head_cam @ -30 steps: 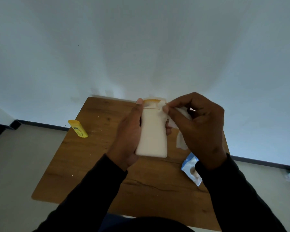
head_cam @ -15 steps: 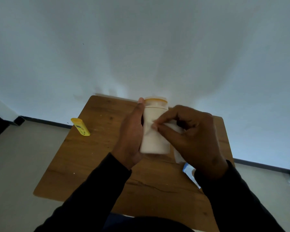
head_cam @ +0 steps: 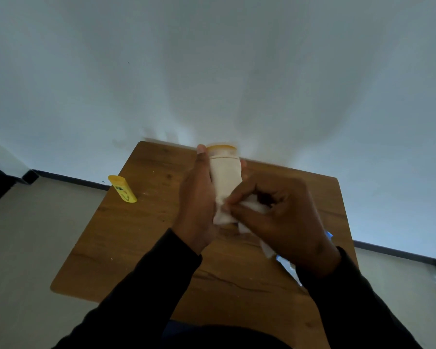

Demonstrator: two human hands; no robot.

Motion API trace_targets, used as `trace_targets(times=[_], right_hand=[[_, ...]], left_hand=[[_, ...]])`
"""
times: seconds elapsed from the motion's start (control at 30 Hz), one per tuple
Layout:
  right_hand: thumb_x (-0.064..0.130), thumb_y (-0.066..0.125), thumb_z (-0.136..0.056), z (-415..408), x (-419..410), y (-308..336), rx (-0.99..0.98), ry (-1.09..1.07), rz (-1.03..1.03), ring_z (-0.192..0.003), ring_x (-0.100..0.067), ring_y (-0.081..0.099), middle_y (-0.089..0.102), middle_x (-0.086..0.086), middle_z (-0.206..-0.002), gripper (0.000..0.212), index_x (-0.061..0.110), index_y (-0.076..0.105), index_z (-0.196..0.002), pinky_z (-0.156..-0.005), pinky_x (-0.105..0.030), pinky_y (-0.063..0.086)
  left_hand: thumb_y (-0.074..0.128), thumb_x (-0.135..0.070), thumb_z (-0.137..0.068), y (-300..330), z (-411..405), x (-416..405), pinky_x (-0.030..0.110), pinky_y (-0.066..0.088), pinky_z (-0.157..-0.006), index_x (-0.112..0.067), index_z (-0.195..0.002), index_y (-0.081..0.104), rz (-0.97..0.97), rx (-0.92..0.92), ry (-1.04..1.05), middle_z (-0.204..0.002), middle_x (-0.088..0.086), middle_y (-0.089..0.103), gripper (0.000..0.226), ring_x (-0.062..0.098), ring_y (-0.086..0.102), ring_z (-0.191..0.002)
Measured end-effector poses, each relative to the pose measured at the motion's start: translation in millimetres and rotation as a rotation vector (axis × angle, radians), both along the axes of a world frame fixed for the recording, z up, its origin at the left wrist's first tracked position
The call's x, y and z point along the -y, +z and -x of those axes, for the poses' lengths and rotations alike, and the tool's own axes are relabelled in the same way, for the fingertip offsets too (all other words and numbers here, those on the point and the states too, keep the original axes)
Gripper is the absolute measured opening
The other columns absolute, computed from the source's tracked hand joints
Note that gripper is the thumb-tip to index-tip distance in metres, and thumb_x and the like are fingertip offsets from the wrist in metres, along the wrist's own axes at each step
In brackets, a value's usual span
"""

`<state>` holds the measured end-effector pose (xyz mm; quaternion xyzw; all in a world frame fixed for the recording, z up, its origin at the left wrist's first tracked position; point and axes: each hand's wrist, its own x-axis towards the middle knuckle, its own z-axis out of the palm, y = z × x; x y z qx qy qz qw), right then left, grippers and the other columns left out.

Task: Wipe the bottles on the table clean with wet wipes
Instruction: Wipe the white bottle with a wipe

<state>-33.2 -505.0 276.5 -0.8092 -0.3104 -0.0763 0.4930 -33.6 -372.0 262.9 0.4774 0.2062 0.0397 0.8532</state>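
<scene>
A cream bottle point(head_cam: 224, 176) with an orange cap is held upright above the wooden table point(head_cam: 141, 238). My left hand point(head_cam: 198, 197) grips it from the left side, thumb up near the cap. My right hand point(head_cam: 280, 217) pinches a white wet wipe point(head_cam: 223, 217) and presses it against the bottle's lower part. A loose end of the wipe hangs down below my right hand. A second bottle, yellow point(head_cam: 122, 188), stands at the table's left edge.
The blue and white wipe pack point(head_cam: 287, 265) lies on the table's right side, mostly hidden under my right wrist. A white wall rises behind the table. Grey floor surrounds it, with a dark baseboard along the wall.
My right hand has slid the wipe down the bottle from beside the cap to its lower part. The left hand keeps its grip on the bottle.
</scene>
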Motion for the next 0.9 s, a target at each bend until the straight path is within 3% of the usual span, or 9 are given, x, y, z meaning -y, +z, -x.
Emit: trace_targets(times=[0.07,0.17,0.27,0.33,0.47,0.57,0.67,0.8,0.9], right_hand=[[0.014,0.082,-0.080,1,-7,-2,0.032,-0.010,0.028,-0.082,0.001,0.069,0.074,0.014,-0.086,0.010,0.020,0.075,-0.083,-0.068,-0.014,0.051],[0.011,0.083,-0.079,-8,-5,-6,0.006,-0.190,-0.099,-0.079,-0.002,0.069,0.073,0.015,-0.083,0.015,0.021,0.073,-0.080,-0.066,-0.022,0.052],[0.013,0.083,-0.080,-1,0,-3,-0.008,-0.011,0.006,-0.083,0.000,0.069,0.073,0.017,-0.086,0.012,0.021,0.074,-0.082,-0.068,-0.018,0.054],[0.014,0.081,-0.081,2,-6,-4,0.043,-0.018,0.033,-0.085,0.001,0.068,0.072,0.017,-0.089,0.009,0.019,0.074,-0.084,-0.069,-0.009,0.049],[0.009,0.082,-0.080,-3,-2,-11,0.036,-0.179,-0.056,-0.081,-0.001,0.067,0.072,0.013,-0.088,0.012,0.016,0.073,-0.083,-0.065,-0.010,0.048],[0.010,0.083,-0.079,4,4,-11,0.035,-0.048,-0.008,-0.083,-0.002,0.068,0.073,0.013,-0.087,0.011,0.016,0.075,-0.084,-0.068,-0.015,0.050],[0.010,0.083,-0.080,2,4,-13,0.054,-0.160,-0.085,-0.080,-0.004,0.068,0.072,0.013,-0.086,0.011,0.017,0.075,-0.084,-0.064,-0.023,0.053],[0.009,0.083,-0.080,-2,9,-12,0.031,-0.126,-0.103,-0.082,-0.010,0.070,0.073,0.013,-0.087,0.012,0.017,0.075,-0.084,-0.065,-0.039,0.055],[0.009,0.081,-0.082,-15,4,-6,0.071,-0.250,-0.160,-0.073,-0.010,0.069,0.072,0.013,-0.082,0.010,0.016,0.074,-0.082,-0.061,-0.036,0.054]], left_hand=[[0.035,-0.058,-0.100,0,-3,0,0.050,0.052,-0.092,-0.010,-0.079,0.080,0.039,-0.021,0.028,-0.109,0.026,0.070,0.070,0.033,0.066,-0.092],[0.034,-0.060,-0.099,-3,-8,0,0.038,0.060,-0.067,-0.002,-0.099,0.073,0.030,-0.008,0.075,-0.090,0.016,0.075,0.070,0.025,0.071,-0.075],[0.035,-0.060,-0.099,0,-10,-1,0.033,0.057,-0.057,0.002,-0.104,0.067,0.022,-0.004,0.122,-0.073,0.016,0.071,0.070,0.024,0.068,-0.058],[0.038,-0.060,-0.097,0,-11,-1,0.034,0.056,-0.059,0.002,-0.109,0.064,0.045,-0.004,0.150,-0.074,0.017,0.069,0.069,0.025,0.067,-0.060],[0.053,-0.059,-0.090,0,-9,-4,0.035,0.056,-0.057,0.001,-0.122,0.057,0.091,0.017,0.128,-0.093,0.023,0.064,0.069,0.027,0.066,-0.070],[0.055,-0.054,-0.093,-4,-7,-8,0.039,0.059,-0.067,0.002,-0.115,0.061,0.087,0.027,0.087,-0.091,0.024,0.067,0.061,0.029,0.068,-0.075],[0.043,-0.055,-0.098,-8,-5,-9,0.037,0.058,-0.069,0.003,-0.109,0.064,0.123,0.029,-0.045,-0.086,0.018,0.070,0.062,0.025,0.067,-0.072],[0.038,-0.053,-0.100,-9,1,-6,0.035,0.059,-0.063,0.000,-0.103,0.068,0.039,0.000,-0.138,-0.087,0.015,0.071,0.060,0.025,0.068,-0.072],[0.042,-0.052,-0.099,-7,7,-2,0.032,0.056,-0.054,-0.009,-0.104,0.068,-0.018,-0.010,-0.189,-0.083,0.014,0.070,0.051,0.024,0.068,-0.064]])
